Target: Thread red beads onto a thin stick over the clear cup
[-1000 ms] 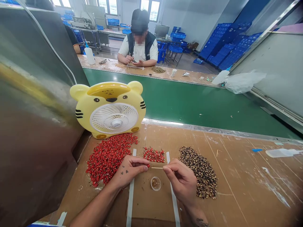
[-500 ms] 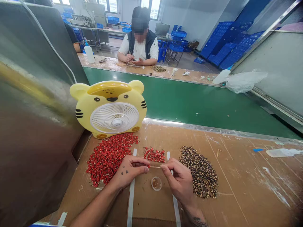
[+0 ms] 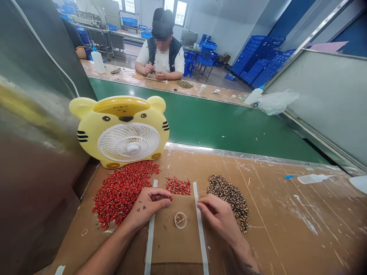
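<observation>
My left hand (image 3: 147, 204) rests beside a large pile of red pieces (image 3: 120, 193) and pinches one small red piece (image 3: 170, 198) between thumb and forefinger. My right hand (image 3: 219, 217) lies by a pile of dark speckled pieces (image 3: 229, 196), fingers curled together; what they hold, if anything, is hidden. Between the hands stands a small clear cup (image 3: 180, 220) with a thin stick resting in it. A small group of red pieces (image 3: 178, 186) lies just beyond. Two white strips (image 3: 200, 229) frame the cardboard pad between my hands.
A yellow tiger-shaped fan (image 3: 123, 131) stands at the back left of the cardboard-covered table (image 3: 286, 229). Beyond runs a green conveyor belt (image 3: 229, 122). Across it a person (image 3: 162, 49) sits working. A squeeze bottle (image 3: 314, 178) lies at right; a metal panel (image 3: 34, 133) bounds the left.
The thin stick has left my right hand's pinch and now rests in the cup. My right hand drew back from the left hand. The view shifted, so everything sits further left.
</observation>
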Demonstrator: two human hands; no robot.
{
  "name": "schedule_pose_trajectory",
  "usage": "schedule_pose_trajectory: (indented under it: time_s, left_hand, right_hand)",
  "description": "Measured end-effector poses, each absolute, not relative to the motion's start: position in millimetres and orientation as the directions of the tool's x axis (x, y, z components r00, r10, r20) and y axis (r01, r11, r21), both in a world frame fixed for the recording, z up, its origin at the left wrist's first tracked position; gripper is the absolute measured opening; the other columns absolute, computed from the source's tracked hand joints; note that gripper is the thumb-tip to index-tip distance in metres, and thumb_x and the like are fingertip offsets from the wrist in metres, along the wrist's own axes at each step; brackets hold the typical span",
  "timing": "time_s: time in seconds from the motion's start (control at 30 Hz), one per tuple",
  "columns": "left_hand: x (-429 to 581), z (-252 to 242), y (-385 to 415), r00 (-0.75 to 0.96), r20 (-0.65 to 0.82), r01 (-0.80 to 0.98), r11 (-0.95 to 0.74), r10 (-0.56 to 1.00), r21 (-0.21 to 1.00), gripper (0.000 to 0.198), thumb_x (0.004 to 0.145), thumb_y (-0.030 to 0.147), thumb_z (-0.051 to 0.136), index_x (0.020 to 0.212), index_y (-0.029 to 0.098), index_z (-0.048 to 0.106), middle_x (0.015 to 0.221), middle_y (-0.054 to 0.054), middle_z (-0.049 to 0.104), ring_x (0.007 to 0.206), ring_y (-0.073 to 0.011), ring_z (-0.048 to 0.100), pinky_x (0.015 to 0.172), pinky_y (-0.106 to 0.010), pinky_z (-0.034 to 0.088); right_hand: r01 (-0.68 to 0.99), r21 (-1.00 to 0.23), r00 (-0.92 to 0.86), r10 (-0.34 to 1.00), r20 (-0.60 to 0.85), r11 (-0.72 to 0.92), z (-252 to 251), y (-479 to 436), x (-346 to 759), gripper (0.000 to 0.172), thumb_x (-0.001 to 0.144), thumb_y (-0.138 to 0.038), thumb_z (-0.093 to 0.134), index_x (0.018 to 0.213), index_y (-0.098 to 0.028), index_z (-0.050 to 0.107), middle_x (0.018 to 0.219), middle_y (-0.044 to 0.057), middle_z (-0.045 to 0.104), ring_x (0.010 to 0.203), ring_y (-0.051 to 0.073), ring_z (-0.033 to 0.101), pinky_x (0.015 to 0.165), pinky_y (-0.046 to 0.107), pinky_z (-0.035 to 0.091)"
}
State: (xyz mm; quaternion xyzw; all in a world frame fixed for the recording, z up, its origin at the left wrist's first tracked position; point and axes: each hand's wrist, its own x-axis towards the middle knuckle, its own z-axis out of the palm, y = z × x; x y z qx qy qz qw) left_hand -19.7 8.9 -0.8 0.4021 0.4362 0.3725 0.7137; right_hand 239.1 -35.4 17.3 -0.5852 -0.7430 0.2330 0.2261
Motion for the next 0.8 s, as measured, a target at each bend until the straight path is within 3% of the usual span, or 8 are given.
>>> schedule_pose_trajectory:
  time_s: [0.13,0.3,0.47,0.8]
  left_hand:
    - [-19.2,-3.8,8.5,0.354,-0.317,-0.2,0.402,0.88,0.893,0.018,0.065,0.022,0.082,0.081,0.015,0.08,0.073,-0.004,0.075,0.066,-0.0132,0.063,0.064,-0.021,0.046]
    - [-20.4,-5.8,9.3,0.356,-0.303,-0.193,0.387,0.884,0.902,0.018,0.065,0.022,0.083,0.081,0.016,0.08,0.074,-0.004,0.075,0.068,-0.013,0.063,0.066,-0.021,0.047]
    - [-21.5,-4.9,9.5,0.351,-0.306,-0.199,0.39,0.885,0.899,0.017,0.065,0.022,0.083,0.081,0.016,0.079,0.072,-0.003,0.075,0.067,-0.0121,0.063,0.064,-0.02,0.047]
    - [-19.8,-1.5,10.5,0.354,-0.291,-0.191,0.374,0.889,0.908,0.015,0.066,0.022,0.082,0.079,0.015,0.079,0.072,-0.003,0.074,0.067,-0.0129,0.063,0.066,-0.021,0.048]
  right_hand:
    - [0.852,-0.472,-0.184,0.974,0.134,0.226,19.6,-26.6,278.6,0.016,0.096,-0.021,0.052,0.097,-0.019,0.068,0.092,0.007,0.069,0.088,0.022,0.061,0.081,0.035,0.047]
    - [0.857,-0.351,-0.405,0.914,-0.004,0.378,16.6,-23.3,278.3,0.014,0.088,-0.013,0.061,0.094,-0.021,0.072,0.09,0.005,0.069,0.089,0.023,0.059,0.08,0.035,0.049]
    - [0.911,-0.23,-0.37,0.924,-0.098,0.341,10.0,-21.2,261.5,0.016,0.087,-0.009,0.062,0.082,-0.02,0.073,0.081,0.005,0.067,0.086,0.023,0.058,0.077,0.034,0.049]
    - [0.941,-0.168,-0.32,0.935,-0.154,0.294,16.7,-19.7,257.3,0.018,0.084,-0.004,0.062,0.077,-0.019,0.068,0.082,0.004,0.067,0.085,0.022,0.058,0.077,0.032,0.046]
